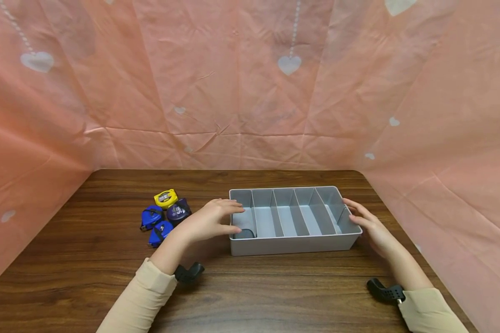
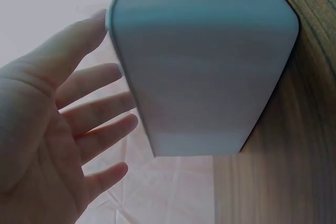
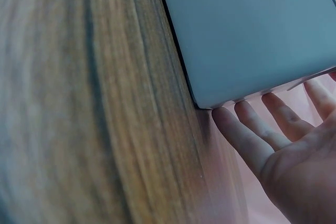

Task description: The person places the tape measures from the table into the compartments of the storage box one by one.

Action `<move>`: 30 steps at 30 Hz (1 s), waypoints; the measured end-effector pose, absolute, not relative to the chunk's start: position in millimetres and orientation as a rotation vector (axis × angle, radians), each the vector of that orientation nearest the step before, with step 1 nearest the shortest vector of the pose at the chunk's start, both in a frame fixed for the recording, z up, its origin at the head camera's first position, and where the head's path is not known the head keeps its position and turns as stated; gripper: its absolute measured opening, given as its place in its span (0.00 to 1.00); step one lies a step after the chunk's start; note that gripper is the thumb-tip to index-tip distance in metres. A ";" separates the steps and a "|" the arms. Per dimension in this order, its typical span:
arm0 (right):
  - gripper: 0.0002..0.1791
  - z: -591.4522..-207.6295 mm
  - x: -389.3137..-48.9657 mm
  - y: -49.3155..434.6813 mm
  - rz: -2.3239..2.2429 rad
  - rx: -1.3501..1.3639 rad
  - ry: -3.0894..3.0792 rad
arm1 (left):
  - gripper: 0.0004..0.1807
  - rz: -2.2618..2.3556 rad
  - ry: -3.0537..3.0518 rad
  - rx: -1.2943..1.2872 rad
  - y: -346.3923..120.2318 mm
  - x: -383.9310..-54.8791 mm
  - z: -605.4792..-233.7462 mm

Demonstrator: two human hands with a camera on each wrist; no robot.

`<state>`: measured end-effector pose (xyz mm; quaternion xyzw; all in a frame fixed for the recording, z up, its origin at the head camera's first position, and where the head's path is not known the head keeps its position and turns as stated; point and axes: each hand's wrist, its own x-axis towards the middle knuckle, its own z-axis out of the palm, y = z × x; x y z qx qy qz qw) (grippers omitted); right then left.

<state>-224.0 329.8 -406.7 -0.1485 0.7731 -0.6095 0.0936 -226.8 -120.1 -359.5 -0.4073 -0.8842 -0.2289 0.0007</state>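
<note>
A grey divided organizer tray [image 1: 293, 245] lies lengthwise on the table, with thin partitions splitting it into several compartments. At its left end my left hand [image 1: 210, 219] reaches to the rim, fingers loosely extended and spread. In the left wrist view that hand [image 2: 55, 124] has its thumb tip right at the tray's edge [image 2: 205, 77]. My right hand [image 1: 371, 226] is at the opposite end; the right wrist view has its straight fingertips [image 3: 239, 135] against the tray's outer wall [image 3: 252, 35]. A dark rounded object [image 1: 245, 233] lies in the leftmost compartment, partly hidden by the front wall.
Left of the tray sit a yellow tape measure [image 1: 165, 199], a dark purple one [image 1: 178, 212] and two blue ones [image 1: 152, 215], grouped closely behind my left forearm. A pink curtain [image 1: 241, 92] with pale hearts encloses the wooden table [image 1: 266, 291] at the back and sides.
</note>
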 end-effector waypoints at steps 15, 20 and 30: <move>0.28 -406.5 -223.7 332.0 -1.821 -0.424 2.275 | 0.34 -0.729 -2.738 -1.064 -147.3 -220.6 -352.2; 0.28 -407.3 -224.1 331.7 -1.829 -0.440 2.269 | 0.35 -0.731 -2.757 -1.002 -154.8 -221.7 -350.7; 0.28 -408.9 -226.0 330.4 -1.830 -0.474 2.271 | 0.38 -0.731 -2.768 -0.950 -171.5 -221.9 -349.0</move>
